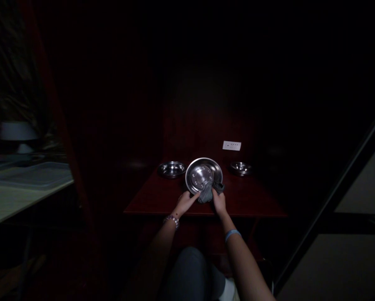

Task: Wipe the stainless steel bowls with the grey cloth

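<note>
While tilted, plate — cloth against it

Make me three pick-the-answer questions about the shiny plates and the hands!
1. Where is the white label?
A. on the back wall behind the plates
B. under the table
C. on the person's wrist

2. How many shiny metal dishes are there?
A. one
B. three
C. five

3. How is the middle plate standing?
A. flat on the table
B. tilted up, held by the hands
C. upside down on the floor

Answers:
1 A: the white label sits on the dark wall.
2 B: left dish, middle plate, right dish.
3 B: the left hand holds its rim and the right hand presses a grey cloth on it.
</note>
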`<state>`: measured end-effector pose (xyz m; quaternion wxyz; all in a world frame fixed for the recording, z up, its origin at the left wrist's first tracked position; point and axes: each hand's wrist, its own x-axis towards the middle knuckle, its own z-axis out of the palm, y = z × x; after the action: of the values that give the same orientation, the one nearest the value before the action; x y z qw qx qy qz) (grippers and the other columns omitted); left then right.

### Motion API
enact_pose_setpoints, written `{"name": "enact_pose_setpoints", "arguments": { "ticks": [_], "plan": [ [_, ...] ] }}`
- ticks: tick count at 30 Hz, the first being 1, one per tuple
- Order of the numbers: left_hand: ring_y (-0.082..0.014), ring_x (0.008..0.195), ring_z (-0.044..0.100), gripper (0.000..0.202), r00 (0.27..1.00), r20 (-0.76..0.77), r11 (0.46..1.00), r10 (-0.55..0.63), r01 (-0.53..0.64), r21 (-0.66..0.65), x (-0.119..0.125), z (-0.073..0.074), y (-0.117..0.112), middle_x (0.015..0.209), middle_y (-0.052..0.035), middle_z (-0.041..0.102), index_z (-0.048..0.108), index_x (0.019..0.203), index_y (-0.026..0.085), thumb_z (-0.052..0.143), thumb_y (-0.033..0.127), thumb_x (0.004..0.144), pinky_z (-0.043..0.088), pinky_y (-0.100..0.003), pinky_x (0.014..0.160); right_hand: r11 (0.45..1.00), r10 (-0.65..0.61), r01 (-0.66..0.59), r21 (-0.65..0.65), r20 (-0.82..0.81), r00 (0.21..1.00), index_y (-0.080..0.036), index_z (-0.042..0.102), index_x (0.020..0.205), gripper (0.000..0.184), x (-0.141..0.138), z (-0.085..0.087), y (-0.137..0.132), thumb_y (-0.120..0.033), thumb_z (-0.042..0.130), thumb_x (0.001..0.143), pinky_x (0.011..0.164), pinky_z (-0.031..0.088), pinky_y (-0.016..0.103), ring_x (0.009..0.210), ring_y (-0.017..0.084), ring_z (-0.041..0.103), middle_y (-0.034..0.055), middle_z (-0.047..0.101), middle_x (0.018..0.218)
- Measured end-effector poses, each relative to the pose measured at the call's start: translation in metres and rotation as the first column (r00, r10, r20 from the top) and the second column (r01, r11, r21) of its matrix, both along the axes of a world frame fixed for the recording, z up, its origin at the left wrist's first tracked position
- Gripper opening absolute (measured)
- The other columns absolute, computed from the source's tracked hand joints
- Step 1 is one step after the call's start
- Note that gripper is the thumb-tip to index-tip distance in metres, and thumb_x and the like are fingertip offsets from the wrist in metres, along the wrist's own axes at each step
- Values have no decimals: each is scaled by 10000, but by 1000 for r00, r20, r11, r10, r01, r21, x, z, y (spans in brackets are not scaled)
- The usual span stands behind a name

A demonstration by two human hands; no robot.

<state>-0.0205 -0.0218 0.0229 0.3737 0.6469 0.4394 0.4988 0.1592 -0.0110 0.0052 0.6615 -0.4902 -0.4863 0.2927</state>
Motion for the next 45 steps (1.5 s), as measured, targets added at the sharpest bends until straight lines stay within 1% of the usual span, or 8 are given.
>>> {"name": "enact_pose_setpoints", "arguments": {
  "ticks": [7, 12, 15, 19, 26, 31, 36, 45],
  "plan": [
    [-300, 1167, 629, 444, 999, 41, 998, 19, -16, -63, -3, -2, 8, 1182, -119, 719, 726, 1062, 146, 655, 480, 778, 408, -395, 1076, 1000, 2, -1, -31, 40, 999, -126, 757, 948, 437, 1, 0, -1, -495, 605, 769, 839, 524, 323, 917, 255, 696, 86, 773, 940],
    [-278, 1186, 620, 436, 983, 184, 999, 5, 3, -45, -4, 0, 12, 1214, -104, 707, 702, 1137, 149, 602, 439, 827, 422, -387, 1074, 1000, -7, 8, -21, 28, 1000, -133, 755, 1003, 437, 0, 1, -1, -472, 615, 766, 895, 518, 342, 964, 264, 698, 88, 773, 977],
    [-273, 1181, 626, 448, 955, 285, 995, 78, -54, -89, -6, 3, 11, 1207, -105, 710, 689, 1162, 142, 547, 447, 867, 446, -401, 1054, 1000, -7, 8, -25, 30, 1000, -133, 761, 999, 434, 0, 2, -2, -466, 629, 754, 903, 520, 355, 990, 279, 695, 88, 775, 972],
    [-236, 1256, 578, 499, 925, 354, 990, 137, -113, -87, -10, 7, 7, 1307, -96, 655, 651, 1237, 145, 507, 491, 908, 405, -350, 1099, 999, -1, 2, -32, 38, 999, -126, 764, 1003, 439, -1, 5, -6, -458, 647, 742, 902, 523, 359, 993, 287, 695, 85, 779, 946],
    [-236, 1267, 571, 571, 923, 380, 998, 57, -38, -57, -10, 7, 6, 1339, -108, 630, 620, 1286, 149, 495, 565, 916, 365, -366, 1134, 998, -39, 41, -42, 47, 998, -121, 765, 976, 430, -1, 5, -7, -465, 622, 761, 890, 520, 355, 966, 288, 702, 100, 776, 943],
    [-249, 1264, 573, 535, 919, 394, 999, 29, -14, -41, -7, 1, 11, 1338, -114, 632, 612, 1282, 142, 555, 507, 895, 379, -390, 1128, 999, -29, 30, -25, 68, 997, -133, 766, 957, 413, 1, 2, -4, -467, 610, 770, 886, 518, 352, 964, 284, 698, 91, 775, 932],
    [-260, 1244, 585, 590, 950, 313, 1000, -6, 0, 22, -5, -6, 15, 1338, -128, 630, 579, 1311, 155, 689, 434, 803, 399, -397, 1109, 998, -20, 26, -62, 88, 996, -142, 766, 944, 429, 1, 1, -1, -500, 590, 785, 863, 524, 351, 945, 280, 699, 87, 774, 945],
    [-300, 1219, 596, 479, 965, 260, 998, 44, -53, 27, -9, -13, 24, 1268, -150, 669, 645, 1161, 119, 681, 387, 767, 385, -463, 1103, 997, -38, 46, -64, 120, 992, -133, 766, 967, 430, 1, 1, -1, -486, 596, 790, 878, 517, 340, 958, 282, 706, 100, 775, 941]
  ]
}}
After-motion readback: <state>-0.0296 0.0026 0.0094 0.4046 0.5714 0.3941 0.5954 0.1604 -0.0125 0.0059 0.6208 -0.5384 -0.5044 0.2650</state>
